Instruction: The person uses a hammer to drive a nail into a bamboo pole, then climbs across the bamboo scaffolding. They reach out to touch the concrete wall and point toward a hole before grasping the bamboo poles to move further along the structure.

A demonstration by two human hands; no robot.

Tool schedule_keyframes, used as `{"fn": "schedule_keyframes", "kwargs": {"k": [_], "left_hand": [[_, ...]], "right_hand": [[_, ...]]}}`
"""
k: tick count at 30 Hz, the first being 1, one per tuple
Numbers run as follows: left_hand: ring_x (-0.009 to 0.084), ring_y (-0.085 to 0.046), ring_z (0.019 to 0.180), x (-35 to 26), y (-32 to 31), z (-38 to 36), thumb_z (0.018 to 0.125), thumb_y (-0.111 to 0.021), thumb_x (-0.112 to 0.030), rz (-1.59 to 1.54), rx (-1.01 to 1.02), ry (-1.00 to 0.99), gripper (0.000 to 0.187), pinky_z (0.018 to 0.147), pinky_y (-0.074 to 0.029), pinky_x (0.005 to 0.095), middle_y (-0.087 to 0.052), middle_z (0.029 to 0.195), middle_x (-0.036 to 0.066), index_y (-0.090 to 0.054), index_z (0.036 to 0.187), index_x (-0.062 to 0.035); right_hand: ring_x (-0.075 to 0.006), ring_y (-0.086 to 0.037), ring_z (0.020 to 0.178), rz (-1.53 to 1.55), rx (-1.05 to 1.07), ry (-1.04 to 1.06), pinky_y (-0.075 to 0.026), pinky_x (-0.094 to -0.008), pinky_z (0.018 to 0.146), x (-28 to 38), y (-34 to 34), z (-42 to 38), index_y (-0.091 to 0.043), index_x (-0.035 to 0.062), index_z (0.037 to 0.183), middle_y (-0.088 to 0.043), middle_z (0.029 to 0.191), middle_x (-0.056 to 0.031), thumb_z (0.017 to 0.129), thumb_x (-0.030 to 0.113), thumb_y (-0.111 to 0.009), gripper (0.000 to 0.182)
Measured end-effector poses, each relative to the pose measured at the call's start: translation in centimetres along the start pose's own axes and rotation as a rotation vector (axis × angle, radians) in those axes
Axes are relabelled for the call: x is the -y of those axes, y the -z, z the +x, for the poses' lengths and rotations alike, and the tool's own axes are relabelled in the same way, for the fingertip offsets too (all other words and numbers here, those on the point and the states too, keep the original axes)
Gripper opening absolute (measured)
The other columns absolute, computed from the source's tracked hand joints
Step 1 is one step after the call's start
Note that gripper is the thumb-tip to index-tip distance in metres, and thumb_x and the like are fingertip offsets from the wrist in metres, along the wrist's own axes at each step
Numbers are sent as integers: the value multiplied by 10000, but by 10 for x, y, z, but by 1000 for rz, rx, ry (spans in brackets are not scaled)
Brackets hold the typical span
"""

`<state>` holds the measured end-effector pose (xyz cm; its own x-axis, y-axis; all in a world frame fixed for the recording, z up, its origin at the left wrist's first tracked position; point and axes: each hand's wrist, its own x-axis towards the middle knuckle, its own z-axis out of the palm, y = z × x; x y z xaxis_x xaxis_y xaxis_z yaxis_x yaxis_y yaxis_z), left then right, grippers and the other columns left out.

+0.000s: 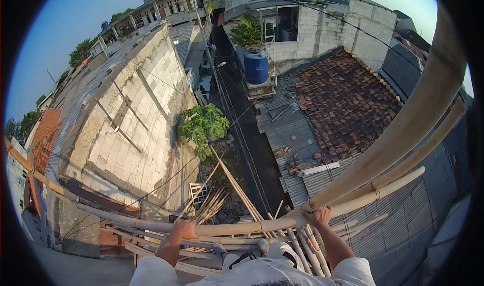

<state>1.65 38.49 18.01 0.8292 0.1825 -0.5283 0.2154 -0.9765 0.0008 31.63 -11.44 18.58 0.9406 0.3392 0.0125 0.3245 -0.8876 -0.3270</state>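
A long horizontal bamboo pole (232, 229) crosses in front of my body like a rail. My left hand (184, 229) is closed round it, left of the middle. Further right, my right hand (318, 215) grips the same pole close to where a thick slanting bamboo pole (383, 145) meets it; some of its fingers are hidden. My feet (262, 246) show below the rail, among more bamboo poles. Several upright bamboo lengths (313, 250) stand just below my right hand.
Far below runs a dark narrow alley (252, 150) with cables above it. A block wall (138, 104) rises at left, beside a leafy plant (201, 127). On the right lie a tiled roof (348, 99) and corrugated sheets (297, 130). A blue water tank (256, 67) stands beyond.
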Motion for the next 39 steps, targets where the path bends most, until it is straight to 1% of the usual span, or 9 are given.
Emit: {"fn": "schedule_keyframes", "kwargs": {"k": [5, 8, 10, 11, 20, 24, 26, 31, 39], "left_hand": [[379, -643, 987, -4, 9, -2, 639, -713, -636, -52, 40, 35, 754, 905, -483, 492, -682, 991, 213, -605, 1116, -63], [376, -644, 985, -7, 16, -5, 638, -711, -642, -55, 30, 41, 742, 900, -486, 491, -683, 984, 212, -613, 1093, -64], [374, -647, 977, -7, 14, -4, 636, -712, -639, -52, 28, 37, 738, 892, -491, 489, -683, 983, 213, -616, 1091, -66], [372, -650, 969, -5, 12, -4, 634, -714, -636, -47, 23, 34, 734, 885, -496, 486, -683, 982, 213, -619, 1088, -67], [345, -680, 908, -1, 1, 0, 634, -720, -589, -18, -22, 32, 685, 824, -529, 458, -702, 909, 195, -641, 1074, -70], [345, -680, 907, -7, 8, -3, 635, -721, -579, -52, -49, 36, 678, 829, -527, 459, -701, 906, 194, -639, 1076, -71], [360, -677, 862, -7, 6, -4, 636, -715, -577, -53, -83, 29, 630, 825, -515, 484, -695, 853, 192, -641, 1003, -70], [363, -677, 854, -5, 6, -5, 638, -720, -560, -60, -92, 17, 618, 822, -511, 490, -693, 836, 195, -643, 1005, -69], [363, -679, 846, -4, -2, -4, 639, -728, -550, -44, -158, 11, 607, 819, -515, 486, -692, 824, 194, -644, 1002, -70]], "right_hand": [[-229, -680, 878, -15, 19, -22, -396, -402, 897, 4, 5, 0, -744, 152, 970, -727, 876, -83, 679, 543, -715, 489], [-267, -691, 825, 15, 6, -8, -410, -418, 910, 6, 7, 0, -714, 86, 938, -728, 857, -119, 659, 508, -764, 509], [-228, -680, 880, -21, 16, -15, -398, -410, 900, 1, 1, 0, -743, 155, 962, -727, 860, -79, 674, 537, -722, 479], [-228, -680, 880, -22, 21, -12, -398, -410, 900, 1, 1, -1, -743, 155, 962, -727, 860, -79, 674, 537, -722, 479], [-279, -687, 854, 3, -6, 11, -411, -416, 926, -6, -11, 2, -719, 101, 944, -729, 886, -125, 676, 482, -743, 466], [-289, -678, 895, -13, 1, 11, -410, -420, 936, -7, -12, 2, -724, 97, 943, -726, 899, -131, 696, 497, -720, 470], [-292, -675, 910, -21, 10, 6, -410, -423, 939, -4, -9, 2, -726, 96, 943, -726, 907, -134, 699, 502, -715, 474], [-313, -663, 929, -16, 59, -63, -409, -428, 949, 7, 2, 1, -725, 72, 945, -718, 933, -159, 689, 534, -714, 528], [-319, -661, 919, -18, 17, -28, -422, -426, 931, 9, 5, 0, -723, 51, 922, -714, 906, -174, 685, 565, -714, 565]]}}
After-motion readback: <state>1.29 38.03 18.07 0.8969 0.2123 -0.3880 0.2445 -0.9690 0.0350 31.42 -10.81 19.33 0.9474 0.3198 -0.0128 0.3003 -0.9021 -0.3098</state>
